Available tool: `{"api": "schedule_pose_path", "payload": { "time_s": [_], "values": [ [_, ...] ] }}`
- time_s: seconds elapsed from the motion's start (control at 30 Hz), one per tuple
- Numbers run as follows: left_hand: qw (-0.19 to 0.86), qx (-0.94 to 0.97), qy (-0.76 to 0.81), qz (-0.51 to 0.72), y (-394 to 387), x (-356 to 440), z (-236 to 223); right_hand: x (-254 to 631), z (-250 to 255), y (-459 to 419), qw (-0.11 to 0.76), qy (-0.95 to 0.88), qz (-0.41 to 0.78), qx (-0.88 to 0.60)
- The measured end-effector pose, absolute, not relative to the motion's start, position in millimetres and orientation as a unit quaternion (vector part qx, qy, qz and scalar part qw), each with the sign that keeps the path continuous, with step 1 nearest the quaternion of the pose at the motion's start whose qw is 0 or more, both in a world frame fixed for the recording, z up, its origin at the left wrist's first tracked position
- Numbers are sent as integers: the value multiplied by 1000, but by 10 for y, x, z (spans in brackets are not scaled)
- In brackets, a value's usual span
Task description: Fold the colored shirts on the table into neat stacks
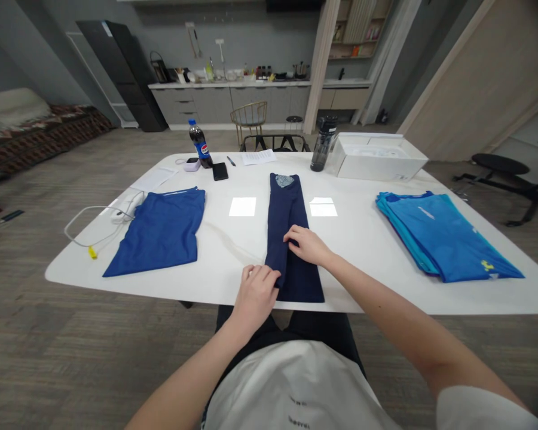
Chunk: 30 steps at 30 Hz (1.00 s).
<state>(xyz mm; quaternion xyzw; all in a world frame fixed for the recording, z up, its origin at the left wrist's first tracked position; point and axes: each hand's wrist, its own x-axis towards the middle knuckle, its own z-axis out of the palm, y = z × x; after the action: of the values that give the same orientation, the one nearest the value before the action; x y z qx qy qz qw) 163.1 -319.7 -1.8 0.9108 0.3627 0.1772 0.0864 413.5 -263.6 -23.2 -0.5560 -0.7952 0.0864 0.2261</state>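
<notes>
A dark navy garment (281,221) lies on the white table in front of me, folded lengthwise into a narrow strip. A grey patterned patch shows at its far end. At the near left corner of the upper layer, my left hand (257,291) has its fingers curled closed on the cloth. Farther up, my right hand (308,243) pinches the fold's edge near the middle of the strip. The upper layer covers mostly the left part, and the lower layer sticks out at the right and near end.
Blue folded cloth (164,233) lies left, beside a white cable (85,209). Folded blue shirts (448,233) lie right. Along the far edge of the table (233,286) stand a cola bottle (200,146), a phone (220,171), a dark water bottle (323,145) and a white box (381,164).
</notes>
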Motion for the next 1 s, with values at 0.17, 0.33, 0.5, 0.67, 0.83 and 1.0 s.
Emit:
{"api": "schedule_pose_path", "payload": {
  "time_s": [0.17, 0.33, 0.5, 0.67, 0.83, 1.0],
  "values": [
    [96, 961, 243, 96, -3344, 2061, -104, 4392, -375, -2838, 233, -792, 126, -550],
    [203, 958, 166, 114, -3151, 2094, -177, 4423, -529, -2968, 232, -788, 123, -557],
    [224, 953, 141, 149, -2528, 1871, -342, 4422, -521, -3172, 184, -798, 95, -566],
    [205, 966, 100, 119, -2408, 1740, -490, 4441, -493, -3324, 126, -822, 76, -551],
    [235, 963, 85, 96, -2499, 1646, -430, 4552, -423, -3480, 121, -844, 93, -514],
    [301, 948, 51, 88, -2387, 1532, -396, 4785, -455, -3708, 197, -820, 180, -506]
  ]
}}
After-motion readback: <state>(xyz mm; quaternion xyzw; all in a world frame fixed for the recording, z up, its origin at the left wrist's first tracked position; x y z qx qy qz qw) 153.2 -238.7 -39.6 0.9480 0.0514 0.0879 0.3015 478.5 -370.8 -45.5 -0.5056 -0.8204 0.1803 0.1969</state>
